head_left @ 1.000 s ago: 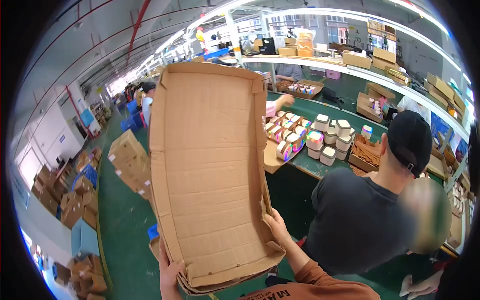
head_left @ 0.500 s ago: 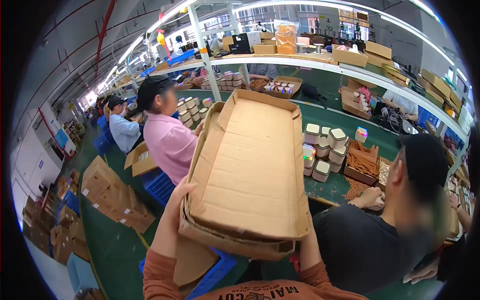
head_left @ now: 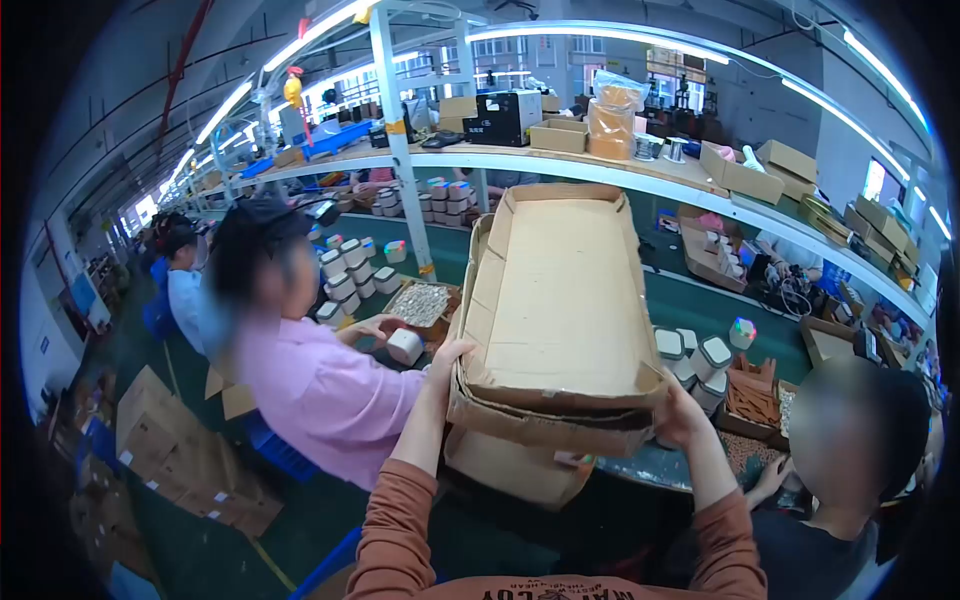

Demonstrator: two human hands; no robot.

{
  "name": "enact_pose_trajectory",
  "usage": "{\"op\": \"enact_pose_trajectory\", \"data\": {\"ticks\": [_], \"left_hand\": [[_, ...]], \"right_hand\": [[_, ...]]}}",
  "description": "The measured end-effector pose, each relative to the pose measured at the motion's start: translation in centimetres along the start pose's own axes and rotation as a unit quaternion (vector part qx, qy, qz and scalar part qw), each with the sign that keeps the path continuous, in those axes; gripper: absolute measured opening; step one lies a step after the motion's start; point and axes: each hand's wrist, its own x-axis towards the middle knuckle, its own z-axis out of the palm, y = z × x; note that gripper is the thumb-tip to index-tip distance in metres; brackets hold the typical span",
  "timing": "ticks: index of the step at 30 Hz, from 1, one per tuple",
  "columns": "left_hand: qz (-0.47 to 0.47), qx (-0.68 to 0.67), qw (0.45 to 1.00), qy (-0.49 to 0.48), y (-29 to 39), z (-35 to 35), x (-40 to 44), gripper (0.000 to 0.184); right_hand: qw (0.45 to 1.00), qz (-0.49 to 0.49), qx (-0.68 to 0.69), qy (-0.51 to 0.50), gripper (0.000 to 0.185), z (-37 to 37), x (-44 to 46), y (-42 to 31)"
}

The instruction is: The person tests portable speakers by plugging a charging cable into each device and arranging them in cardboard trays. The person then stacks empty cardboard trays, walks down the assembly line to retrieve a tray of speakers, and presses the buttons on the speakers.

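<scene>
A stack of shallow cardboard trays (head_left: 560, 300) is held out in front of me, with nothing lying in the top one. My left hand (head_left: 450, 365) grips the near left corner, its thumb over the rim. At the near right corner my right hand (head_left: 682, 408) is closed on the side wall; part of its fingers is hidden behind the cardboard. Below the stack lies another flat cardboard piece (head_left: 515, 465). The stack hides part of the green workbench beyond it.
A person in pink (head_left: 310, 390) works at left with a white block-shaped item (head_left: 404, 346). At right sits a person in a dark cap (head_left: 880, 420). White-topped containers (head_left: 712, 355) and a box of brown strips (head_left: 752, 390) stand on the bench. Cartons (head_left: 190, 450) are piled on the floor.
My hands and the tray stack have moved to the right in view. The person in pink now appears nearer, with a parts box and white item visible. The view has shifted forward toward the bench.
</scene>
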Motion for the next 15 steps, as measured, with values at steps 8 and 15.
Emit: {"op": "enact_pose_trajectory", "data": {"ticks": [8,15], "left_hand": [[-0.054,-0.052,0.996,0.043,1.0,2.4,9.2,0.033],[-0.008,0.028,0.976,0.216,-2.3,1.8,21.6,0.039]], "right_hand": [[0.991,-0.026,-0.13,0.024,0.041,-1.1,13.8,-8.4],[0.991,0.063,-0.114,-0.016,0.06,-5.5,26.0,-14.7]]}}
